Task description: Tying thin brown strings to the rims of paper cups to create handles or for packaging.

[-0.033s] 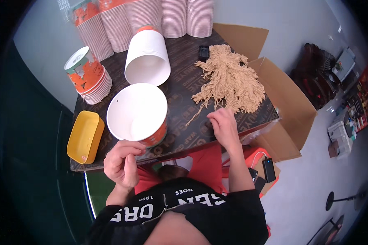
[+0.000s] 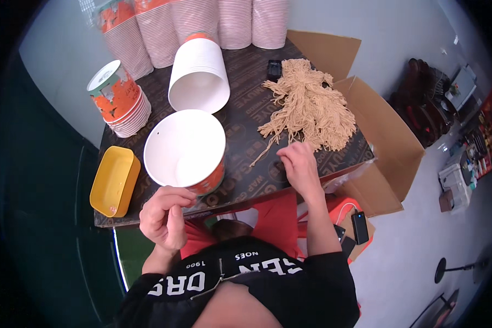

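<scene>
Curling the fingers [image 2: 172, 194] of the left hand [image 2: 163, 217] loosely, partway open, holding the thumb apart from them and gripping nothing visible. Pointing those fingertips at the near side of the tub [image 2: 187, 145], being unable to tell touch from a slight gap. Bending the fingers of the right hand [image 2: 302, 168] inward, bringing thumb and forefinger close together, being unable to tell any hold on a strand. Hovering that hand at the near edge of the strings [image 2: 317, 117], above the table [image 2: 243, 117]. Seeing the tub standing mouth up, left of the strings and just beside a yellow tray [image 2: 115, 177]. Seeing past it a nest [image 2: 199, 60] of tubs lying sideways, and an upturned stack [image 2: 117, 104] to the left. Noticing a small black box [image 2: 274, 70] by the strings' far end, wrapped stacks [image 2: 194, 24] along the back and an open carton [image 2: 402, 164] beside the table's right edge
</scene>
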Motion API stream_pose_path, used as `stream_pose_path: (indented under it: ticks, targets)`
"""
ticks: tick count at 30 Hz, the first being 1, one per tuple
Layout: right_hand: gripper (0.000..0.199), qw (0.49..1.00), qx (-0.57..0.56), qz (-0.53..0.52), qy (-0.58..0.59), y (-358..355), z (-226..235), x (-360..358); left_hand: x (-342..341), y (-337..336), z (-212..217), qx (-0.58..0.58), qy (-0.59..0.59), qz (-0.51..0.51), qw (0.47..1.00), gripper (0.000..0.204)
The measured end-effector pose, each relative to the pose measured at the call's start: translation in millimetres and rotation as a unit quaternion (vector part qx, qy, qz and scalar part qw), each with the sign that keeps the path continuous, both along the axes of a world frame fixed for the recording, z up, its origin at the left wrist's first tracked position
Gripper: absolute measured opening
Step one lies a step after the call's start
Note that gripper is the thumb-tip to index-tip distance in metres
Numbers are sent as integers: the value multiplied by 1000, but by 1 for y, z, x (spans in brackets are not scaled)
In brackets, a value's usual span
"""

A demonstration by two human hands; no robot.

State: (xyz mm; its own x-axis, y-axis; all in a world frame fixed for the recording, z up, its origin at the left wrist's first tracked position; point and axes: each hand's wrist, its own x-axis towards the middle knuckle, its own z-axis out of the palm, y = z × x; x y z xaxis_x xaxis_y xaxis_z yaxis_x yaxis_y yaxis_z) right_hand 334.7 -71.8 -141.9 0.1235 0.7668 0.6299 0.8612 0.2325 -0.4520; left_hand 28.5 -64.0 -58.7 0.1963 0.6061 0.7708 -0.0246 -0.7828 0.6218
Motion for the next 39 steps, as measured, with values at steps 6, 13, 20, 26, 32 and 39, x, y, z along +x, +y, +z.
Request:
stream_pose_path:
  ticks: [6,13,20,26,32,39]
  targets:
    - [13,998,19,9,-66,30,11,18,-1,1,2,16,14,5,1000,11]
    - [13,981,19,71,-180,53,19,29,-2,3,0,12,12,1,1000,11]
    - [8,968,52,131,-208,61,20,28,-2,4,0,22,15,1,1000,12]
    - [4,972,38,130,-190,58,21,29,-3,2,0,15,11,6,1000,12]
    - [10,980,33,153,-125,41,31,21,-3,-1,2,13,11,-2,1000,11]
    - [11,961,79,265,27,11,53,-22,-4,-7,9,1,42,-11,999,12]
